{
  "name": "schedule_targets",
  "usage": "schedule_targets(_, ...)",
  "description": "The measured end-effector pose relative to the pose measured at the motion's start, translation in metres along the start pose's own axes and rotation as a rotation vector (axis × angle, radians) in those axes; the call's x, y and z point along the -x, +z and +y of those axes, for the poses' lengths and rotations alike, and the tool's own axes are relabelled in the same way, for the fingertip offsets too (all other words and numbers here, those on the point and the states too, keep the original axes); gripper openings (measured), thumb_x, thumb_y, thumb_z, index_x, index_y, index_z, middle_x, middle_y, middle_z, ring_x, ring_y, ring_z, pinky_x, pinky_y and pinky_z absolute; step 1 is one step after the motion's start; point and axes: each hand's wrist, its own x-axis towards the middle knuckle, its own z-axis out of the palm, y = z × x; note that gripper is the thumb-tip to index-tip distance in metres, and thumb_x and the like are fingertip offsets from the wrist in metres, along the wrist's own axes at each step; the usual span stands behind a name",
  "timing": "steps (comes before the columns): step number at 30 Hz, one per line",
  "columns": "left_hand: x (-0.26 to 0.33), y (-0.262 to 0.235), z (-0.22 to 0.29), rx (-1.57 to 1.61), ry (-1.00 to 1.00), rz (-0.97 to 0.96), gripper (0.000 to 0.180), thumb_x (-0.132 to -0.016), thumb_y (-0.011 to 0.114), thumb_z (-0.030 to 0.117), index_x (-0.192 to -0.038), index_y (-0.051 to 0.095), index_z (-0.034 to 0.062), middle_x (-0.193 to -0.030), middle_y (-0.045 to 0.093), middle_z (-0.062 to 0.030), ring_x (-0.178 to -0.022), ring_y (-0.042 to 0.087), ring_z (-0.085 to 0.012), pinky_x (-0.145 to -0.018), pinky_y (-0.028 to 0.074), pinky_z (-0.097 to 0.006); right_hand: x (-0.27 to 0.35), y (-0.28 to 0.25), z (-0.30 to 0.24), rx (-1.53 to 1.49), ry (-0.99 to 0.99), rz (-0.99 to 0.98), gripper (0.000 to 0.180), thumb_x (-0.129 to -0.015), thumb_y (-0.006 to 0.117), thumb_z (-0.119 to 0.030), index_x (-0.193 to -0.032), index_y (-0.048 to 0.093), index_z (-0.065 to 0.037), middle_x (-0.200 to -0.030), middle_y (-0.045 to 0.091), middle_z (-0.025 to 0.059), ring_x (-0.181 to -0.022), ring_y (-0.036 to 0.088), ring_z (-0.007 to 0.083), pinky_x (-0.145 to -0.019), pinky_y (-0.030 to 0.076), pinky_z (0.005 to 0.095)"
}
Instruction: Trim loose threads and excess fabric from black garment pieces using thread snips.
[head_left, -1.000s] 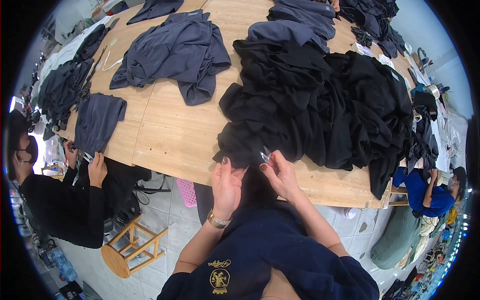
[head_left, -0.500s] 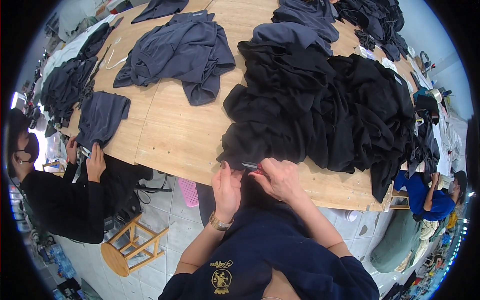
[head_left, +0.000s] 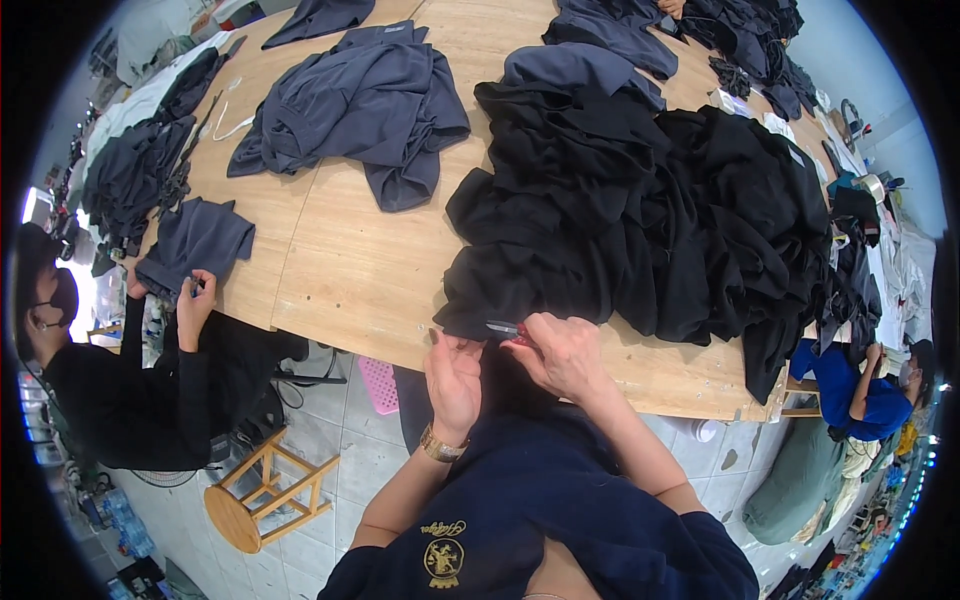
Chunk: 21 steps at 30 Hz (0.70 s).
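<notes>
The right hand (head_left: 565,352) grasps red-handled snips (head_left: 503,328), their blades pointing left toward the fingers of the left hand (head_left: 455,388). The left hand is turned palm up, at the near edge of the black cloth (head_left: 540,265); whether it pinches any fabric, I cannot tell. The black cloth lies heaped on the wooden surface (head_left: 365,270), its near end between the 2 hands and the rest of the pile.

Work at this edge looks under way rather than complete: the snips are in place, but no severed scrap shows. How much of the heap is already handled is unclear, as no sorted black stack is visible. Farther off, 1 pile of dark grey garments (head_left: 350,110) lies loose and unfolded, apart from both hands.
</notes>
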Motion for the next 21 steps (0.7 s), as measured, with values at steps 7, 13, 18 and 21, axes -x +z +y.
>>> schedule_targets(7, 0.0013, 0.0001, -0.0005, -0.007, 0.021, -0.01, 0.049, -0.1, 0.026, 0.036, -0.107, 0.055, -0.0041, -0.104, 0.059, -0.0137, -0.1, 0.055, -0.0205, -0.093, 0.042, -0.034, -0.0023, -0.0019, -0.0024, 0.033, -0.029, -0.029, 0.032, -0.079, 0.066, -0.034, -0.07, 0.047, -0.01, -0.059, 0.049, 0.0047, -0.049, 0.053, 0.0215, -0.046, 0.038, 0.0322)
schedule_targets(13, 0.0014, 0.0015, -0.0009, 0.023, 0.022, 0.006, 0.045, -0.1, 0.027, 0.031, -0.108, 0.055, -0.0037, -0.106, 0.059, -0.0133, -0.102, 0.055, -0.0211, -0.094, 0.042, -0.035, -0.0006, 0.0031, 0.0001, 0.009, -0.005, -0.017, 0.032, -0.081, 0.065, -0.033, -0.07, 0.047, -0.009, -0.058, 0.05, 0.0062, -0.05, 0.054, 0.0229, -0.046, 0.039, 0.0331)
schedule_targets(18, 0.0008, -0.0035, 0.0008, 0.153, -0.015, -0.001, 0.037, -0.099, 0.032, 0.025, -0.108, 0.055, -0.0032, -0.105, 0.06, -0.0126, -0.1, 0.056, -0.0208, -0.094, 0.042, -0.035, 0.0007, 0.0065, 0.0002, -0.147, 0.122, 0.0, 0.032, -0.083, 0.064, -0.031, -0.072, 0.046, -0.007, -0.058, 0.052, 0.0107, -0.051, 0.054, 0.0268, -0.046, 0.04, 0.0347)
schedule_targets(21, -0.0006, -0.0003, 0.0031, 0.157, -0.06, -0.033, 0.023, -0.096, 0.041, 0.015, -0.1, 0.057, -0.0021, -0.104, 0.06, -0.0117, -0.099, 0.057, -0.0185, -0.091, 0.042, -0.033, -0.0009, 0.0067, -0.0068, -0.518, 0.366, 0.012, 0.027, -0.083, 0.067, -0.023, -0.075, 0.049, -0.005, -0.056, 0.05, 0.0057, -0.046, 0.048, 0.0176, -0.046, 0.037, 0.0288)
